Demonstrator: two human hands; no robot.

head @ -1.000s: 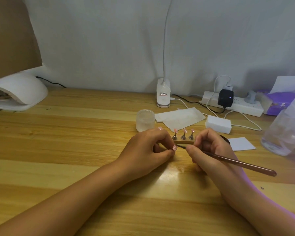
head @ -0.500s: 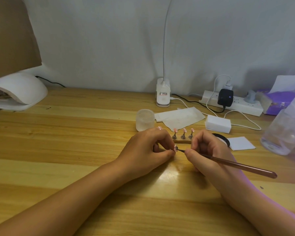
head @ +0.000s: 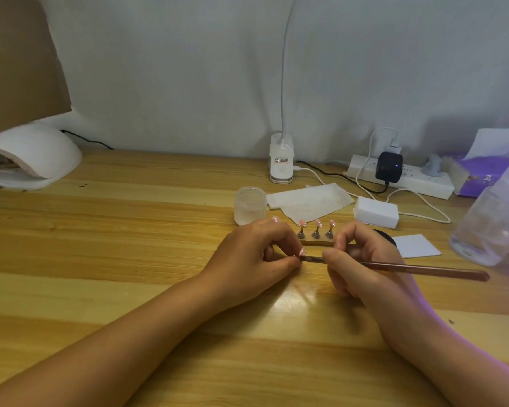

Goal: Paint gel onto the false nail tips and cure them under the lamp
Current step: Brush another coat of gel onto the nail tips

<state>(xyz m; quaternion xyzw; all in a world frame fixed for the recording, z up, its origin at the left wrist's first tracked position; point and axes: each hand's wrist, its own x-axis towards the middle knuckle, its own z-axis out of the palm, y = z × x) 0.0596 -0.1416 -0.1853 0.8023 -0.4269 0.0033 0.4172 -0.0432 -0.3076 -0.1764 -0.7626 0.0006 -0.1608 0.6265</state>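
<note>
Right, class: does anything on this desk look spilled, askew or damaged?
Nothing looks spilled or damaged. The clear bottle at the right edge seems to lean, though the wide lens may cause that. The three nail tips stand upright on their holder.

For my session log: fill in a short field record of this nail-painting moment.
left hand: pinches one nail tip
right hand: holds brush, bristle end at that tip
holder: three pink tips upright, behind the hands
curing lamp: far left, well away from both hands
frosted jar: just behind the left hand
stage: painting the held tip; it is not yet under the lamp
</note>
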